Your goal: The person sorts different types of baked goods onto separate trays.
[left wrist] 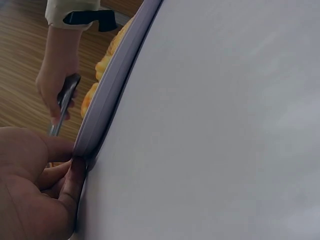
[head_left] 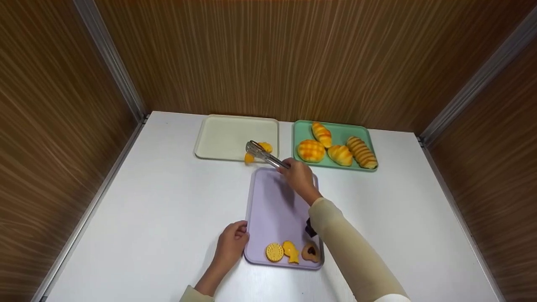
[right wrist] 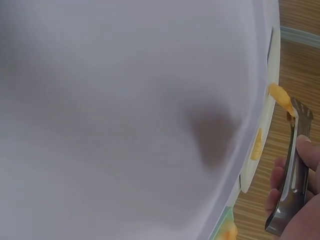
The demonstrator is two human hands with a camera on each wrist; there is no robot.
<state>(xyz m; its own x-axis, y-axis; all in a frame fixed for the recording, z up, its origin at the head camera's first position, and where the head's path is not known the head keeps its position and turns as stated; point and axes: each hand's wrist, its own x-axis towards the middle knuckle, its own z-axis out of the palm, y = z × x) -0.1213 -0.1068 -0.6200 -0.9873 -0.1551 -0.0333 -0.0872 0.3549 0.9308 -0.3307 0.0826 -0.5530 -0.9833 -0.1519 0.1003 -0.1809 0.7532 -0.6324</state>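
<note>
Two hands work: right hand [head_left: 298,176] squeezes tongs [head_left: 264,155] clamped on a pastry [head_left: 264,147] at frame centre; left hand [head_left: 231,243] pinches the purple tray [head_left: 272,209] edge, steadying it.

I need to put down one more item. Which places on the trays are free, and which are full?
The beige tray is bare except its near right corner, where tongs hold an orange piece. The purple tray is free above its cookies. The green tray is crowded with breads.

Likely test booth, wood-panel walls [head_left: 260,54], white table [head_left: 159,209]
</note>
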